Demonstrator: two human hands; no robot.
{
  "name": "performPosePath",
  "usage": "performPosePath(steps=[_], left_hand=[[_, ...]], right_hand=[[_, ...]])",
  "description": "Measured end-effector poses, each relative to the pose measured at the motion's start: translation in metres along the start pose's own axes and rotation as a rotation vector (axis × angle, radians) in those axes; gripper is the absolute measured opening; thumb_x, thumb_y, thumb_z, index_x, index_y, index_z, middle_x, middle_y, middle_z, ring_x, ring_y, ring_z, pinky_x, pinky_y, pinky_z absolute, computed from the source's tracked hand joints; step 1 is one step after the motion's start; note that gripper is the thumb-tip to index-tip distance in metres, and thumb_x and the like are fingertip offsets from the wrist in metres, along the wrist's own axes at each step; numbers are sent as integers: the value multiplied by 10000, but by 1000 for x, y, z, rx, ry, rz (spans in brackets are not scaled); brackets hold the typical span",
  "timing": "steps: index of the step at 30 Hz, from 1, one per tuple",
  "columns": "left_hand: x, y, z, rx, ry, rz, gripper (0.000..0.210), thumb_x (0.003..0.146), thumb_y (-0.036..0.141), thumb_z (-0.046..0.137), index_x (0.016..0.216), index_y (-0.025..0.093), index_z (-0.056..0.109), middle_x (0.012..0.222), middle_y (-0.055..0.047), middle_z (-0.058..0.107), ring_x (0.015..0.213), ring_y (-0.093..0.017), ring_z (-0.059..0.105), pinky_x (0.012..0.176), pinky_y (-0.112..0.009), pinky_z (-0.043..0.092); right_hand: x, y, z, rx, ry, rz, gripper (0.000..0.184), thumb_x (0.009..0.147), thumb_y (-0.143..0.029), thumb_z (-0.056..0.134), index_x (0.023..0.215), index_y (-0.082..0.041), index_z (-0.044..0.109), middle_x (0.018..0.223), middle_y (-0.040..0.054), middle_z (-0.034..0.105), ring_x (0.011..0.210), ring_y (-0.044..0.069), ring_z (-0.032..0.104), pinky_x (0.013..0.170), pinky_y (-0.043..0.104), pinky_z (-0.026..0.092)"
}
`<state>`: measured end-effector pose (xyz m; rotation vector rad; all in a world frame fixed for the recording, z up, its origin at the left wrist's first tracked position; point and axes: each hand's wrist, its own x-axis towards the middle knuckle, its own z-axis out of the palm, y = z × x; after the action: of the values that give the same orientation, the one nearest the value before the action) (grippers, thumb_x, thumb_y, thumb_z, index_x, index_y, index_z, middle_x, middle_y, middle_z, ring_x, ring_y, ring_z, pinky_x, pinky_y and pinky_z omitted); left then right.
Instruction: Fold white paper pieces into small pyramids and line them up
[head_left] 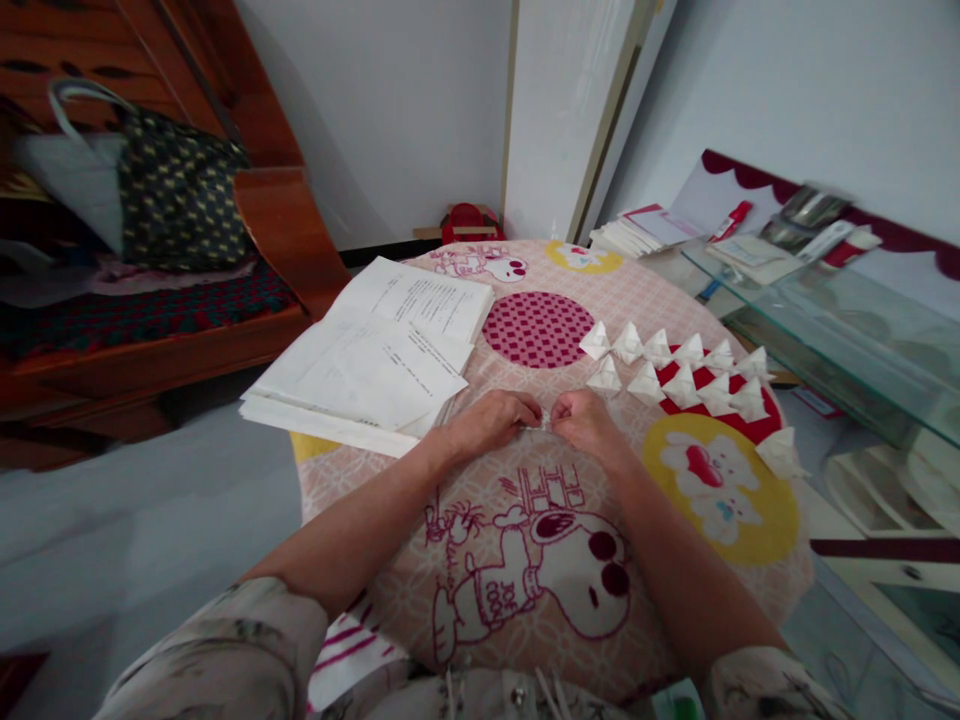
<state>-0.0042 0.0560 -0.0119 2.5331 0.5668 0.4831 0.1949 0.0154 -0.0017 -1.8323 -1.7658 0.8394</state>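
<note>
My left hand (499,415) and my right hand (586,422) meet over the middle of the table, fingers closed in a pinch. Between them is a small white piece of paper (538,426), mostly covered by the fingertips, so its folded shape is hard to make out. To the right of my hands stand several folded white paper shapes (682,385) with pointed tops, set roughly in two rows. One more folded shape (781,455) sits apart, close to the right edge. Left of my hands lies an open stack of printed paper sheets (360,365), like a thick book.
A round table bears a patterned pink tablecloth (525,610) with cartoon figures. At the right, a glass shelf (847,310) overhangs near the table edge, with a red marker (731,220) and metal bowl beyond. A wooden bench (277,220) holding a dark bag (180,190) stands left.
</note>
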Motion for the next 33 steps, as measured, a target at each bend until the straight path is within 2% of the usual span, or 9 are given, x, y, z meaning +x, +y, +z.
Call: performPosePath(steps=[6, 9, 12, 15, 19, 22, 26, 29, 33], left_hand=[[0, -2, 1, -4, 14, -6, 434, 765, -71, 500, 971, 186, 782, 1107, -32, 776, 1021, -144, 716, 929, -241, 531], [-1, -5, 3, -23, 39, -29, 397, 791, -56, 517, 972, 182, 778, 1097, -35, 774, 1011, -144, 715, 927, -250, 538], [0, -6, 4, -39, 74, -56, 318, 850, -1, 543, 987, 182, 764, 1078, -41, 763, 1008, -148, 708, 933, -270, 545], [0, -4, 5, 6, 135, -139, 291, 875, 63, 593, 1099, 192, 726, 1131, -56, 735, 1074, -175, 681, 972, -317, 541], [2, 0, 4, 111, 149, -314, 364, 834, 121, 693, 1190, 198, 678, 1231, -88, 693, 1179, -234, 629, 1048, -389, 507], [5, 0, 3, 133, 125, -392, 310, 816, 152, 718, 1123, 192, 693, 1183, -85, 694, 1149, -240, 630, 1040, -389, 501], [10, -4, 5, 85, 159, -394, 226, 776, 151, 724, 1000, 184, 708, 1074, -63, 706, 1043, -215, 637, 966, -367, 522], [13, -6, 7, 46, 201, -391, 164, 734, 144, 744, 890, 177, 705, 972, -54, 709, 946, -200, 631, 889, -343, 530], [15, -3, 5, -43, 186, -483, 108, 725, 158, 759, 817, 172, 704, 871, -31, 692, 788, -161, 612, 753, -289, 506]], right_hand=[[-6, 14, -20, 7, -19, 99, 92, 630, -105, 592, 585, -185, 596, 465, -32, 552, 445, 123, 515, 475, 231, 357], [-9, 18, -23, 46, -16, 151, 88, 670, -128, 575, 620, -190, 615, 456, -35, 550, 425, 129, 514, 462, 233, 362], [-8, 14, -16, 65, 37, 68, 93, 752, -217, 619, 667, -193, 648, 563, -4, 629, 506, 147, 565, 512, 251, 410], [-5, 6, -5, -59, 60, -56, 61, 737, -250, 716, 715, -202, 684, 698, 27, 697, 664, 178, 624, 618, 273, 449], [-3, 1, 1, -176, 49, -34, 86, 733, -249, 757, 773, -196, 702, 750, 29, 716, 710, 183, 633, 658, 286, 446], [-5, -1, -2, -180, 31, -31, 103, 746, -246, 765, 817, -190, 714, 788, 38, 733, 736, 189, 653, 668, 287, 449], [-9, -8, -7, -261, 41, -40, 107, 754, -256, 789, 825, -210, 724, 809, 52, 742, 752, 206, 660, 670, 297, 435], [-9, -12, -10, -310, 37, -49, 119, 745, -266, 819, 783, -218, 717, 757, 54, 727, 718, 208, 644, 650, 301, 413], [-7, -8, -12, -275, 52, -106, 137, 732, -280, 827, 733, -220, 704, 730, 47, 718, 704, 200, 630, 650, 296, 416]])
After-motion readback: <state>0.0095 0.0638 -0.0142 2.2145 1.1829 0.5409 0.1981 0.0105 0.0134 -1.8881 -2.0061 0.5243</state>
